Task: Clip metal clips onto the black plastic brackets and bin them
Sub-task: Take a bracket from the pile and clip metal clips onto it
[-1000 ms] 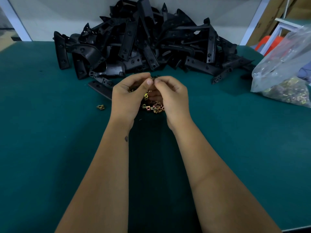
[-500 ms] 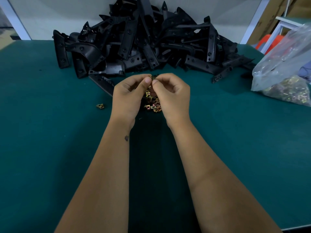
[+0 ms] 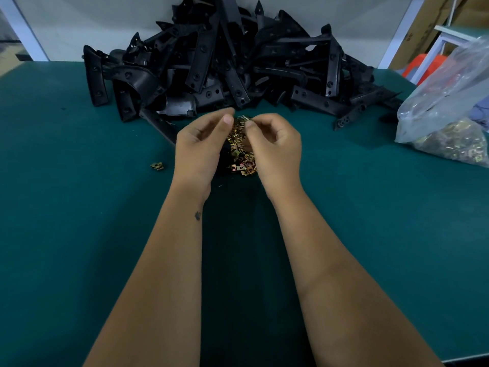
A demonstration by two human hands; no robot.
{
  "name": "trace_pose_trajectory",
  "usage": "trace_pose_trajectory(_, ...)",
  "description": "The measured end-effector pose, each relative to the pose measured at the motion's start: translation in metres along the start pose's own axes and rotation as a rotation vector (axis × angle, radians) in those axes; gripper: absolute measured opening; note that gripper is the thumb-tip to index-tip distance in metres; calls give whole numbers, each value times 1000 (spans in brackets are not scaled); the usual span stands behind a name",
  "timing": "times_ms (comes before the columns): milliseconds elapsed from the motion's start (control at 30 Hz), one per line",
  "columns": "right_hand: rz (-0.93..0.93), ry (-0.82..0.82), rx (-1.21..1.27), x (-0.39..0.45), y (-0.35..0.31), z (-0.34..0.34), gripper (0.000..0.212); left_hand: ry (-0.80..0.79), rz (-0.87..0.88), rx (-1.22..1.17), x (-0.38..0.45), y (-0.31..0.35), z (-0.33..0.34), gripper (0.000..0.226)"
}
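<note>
A heap of black plastic brackets (image 3: 225, 64) fills the back of the green table (image 3: 79, 221). In front of it lies a small pile of brass-coloured metal clips (image 3: 241, 157). My left hand (image 3: 201, 147) and my right hand (image 3: 276, 147) hover over this pile, fingers curled, a small gap between them. My right fingertips pinch a metal clip (image 3: 244, 118). My left thumb and forefinger pinch together beside it, apparently on a clip's edge. A single loose clip (image 3: 157, 166) lies on the table left of my left hand.
At the right edge a clear plastic bag (image 3: 449, 109) holds many more clips. Behind it are a red stool (image 3: 423, 66), a white frame and cardboard. One bracket (image 3: 158, 124) juts out of the heap toward my left hand.
My fingertips, joined on one spot a second ago, have drawn slightly apart. Both hands stay above the clip pile.
</note>
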State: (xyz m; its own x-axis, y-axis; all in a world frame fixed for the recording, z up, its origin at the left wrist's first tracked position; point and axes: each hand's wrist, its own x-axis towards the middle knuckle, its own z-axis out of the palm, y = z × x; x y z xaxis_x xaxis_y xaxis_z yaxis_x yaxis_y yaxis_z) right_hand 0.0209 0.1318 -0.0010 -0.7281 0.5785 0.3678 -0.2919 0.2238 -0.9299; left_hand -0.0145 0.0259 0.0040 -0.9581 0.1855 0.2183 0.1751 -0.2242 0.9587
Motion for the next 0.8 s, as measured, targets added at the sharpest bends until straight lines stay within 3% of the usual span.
trace_pose_trajectory(133, 182, 214, -80, 12, 11, -18, 12, 255, 28, 198, 2, 1, -6, 13)
trace_pose_trajectory(233, 215, 282, -208, 19, 16, -28, 11, 365, 0, 580, 4, -5, -11, 16)
trace_pose_trajectory(333, 214, 238, -486, 19, 17, -29, 29, 364, -33, 820, 3, -7, -10, 39)
trace_pose_trajectory(500, 61, 20, -821, 10, 10, -21, 26, 220, -145, 1045, 5, -14, -7, 72)
trace_pose_trajectory(667, 43, -147, -1120, 6, 13, -16, 28, 143, -98, 1078, 5, -20, -7, 48)
trace_pose_trajectory(800, 51, -135, -992, 7, 14, -17, 21, 162, -51, 963, 3, -17, -4, 25)
